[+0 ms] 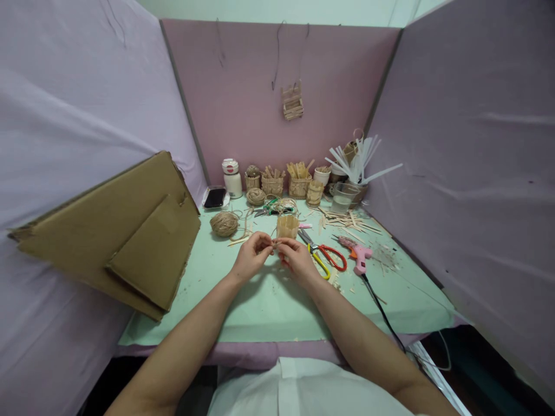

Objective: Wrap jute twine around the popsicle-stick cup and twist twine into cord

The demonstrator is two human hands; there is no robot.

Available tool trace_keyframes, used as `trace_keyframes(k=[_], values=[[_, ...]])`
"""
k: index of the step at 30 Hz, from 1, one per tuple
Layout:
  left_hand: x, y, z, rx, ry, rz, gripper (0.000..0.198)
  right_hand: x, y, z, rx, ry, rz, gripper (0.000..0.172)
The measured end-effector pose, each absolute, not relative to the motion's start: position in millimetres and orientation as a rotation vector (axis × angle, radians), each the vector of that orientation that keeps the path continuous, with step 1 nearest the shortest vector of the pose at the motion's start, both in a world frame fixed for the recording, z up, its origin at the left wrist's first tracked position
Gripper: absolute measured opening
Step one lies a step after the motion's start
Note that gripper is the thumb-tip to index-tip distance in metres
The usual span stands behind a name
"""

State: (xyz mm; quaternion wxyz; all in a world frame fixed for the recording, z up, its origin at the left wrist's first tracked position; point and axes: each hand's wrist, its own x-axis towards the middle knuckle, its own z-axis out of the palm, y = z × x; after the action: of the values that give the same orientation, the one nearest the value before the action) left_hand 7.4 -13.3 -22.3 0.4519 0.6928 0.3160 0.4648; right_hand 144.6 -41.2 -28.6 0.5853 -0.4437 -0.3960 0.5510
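My left hand (pixel 255 253) and my right hand (pixel 295 257) meet above the front middle of the table, fingertips pinched close together. Between them is a thin tan strand (pixel 273 232) that looks like twine; most of it is hidden by the fingers. Just behind my right hand stands a small cup of wooden sticks (pixel 287 225), partly covered by the fingers. Scissors (pixel 328 256) with red and yellow handles lie beside my right hand. To the left behind my left hand rests a ball of twine (pixel 224 223).
A pink glue gun (pixel 359 253) lies at right, its black cord (pixel 384 315) running off the front edge. Folded cardboard (pixel 130 237) leans at left. Along the back stand a white bottle (pixel 232 180), stick-filled containers (pixel 299 186) and a clear cup (pixel 342 199). Loose wood strips (pixel 347 219) lie scattered.
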Motion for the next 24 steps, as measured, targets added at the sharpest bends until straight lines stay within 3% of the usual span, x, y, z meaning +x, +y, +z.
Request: trace_keyframes(k=[12, 24], values=[[6.4, -11.0, -27.4, 1.874, 1.002, 1.033, 0.016, 143.1, -43.7, -30.6, -1.056, -0.949, 1.206, 0.018], [8.3, -7.8, -28.4, 1.764, 1.013, 1.096, 0.019, 141.6, -41.3, -37.8, -1.137, -1.040, 1.003, 0.024]])
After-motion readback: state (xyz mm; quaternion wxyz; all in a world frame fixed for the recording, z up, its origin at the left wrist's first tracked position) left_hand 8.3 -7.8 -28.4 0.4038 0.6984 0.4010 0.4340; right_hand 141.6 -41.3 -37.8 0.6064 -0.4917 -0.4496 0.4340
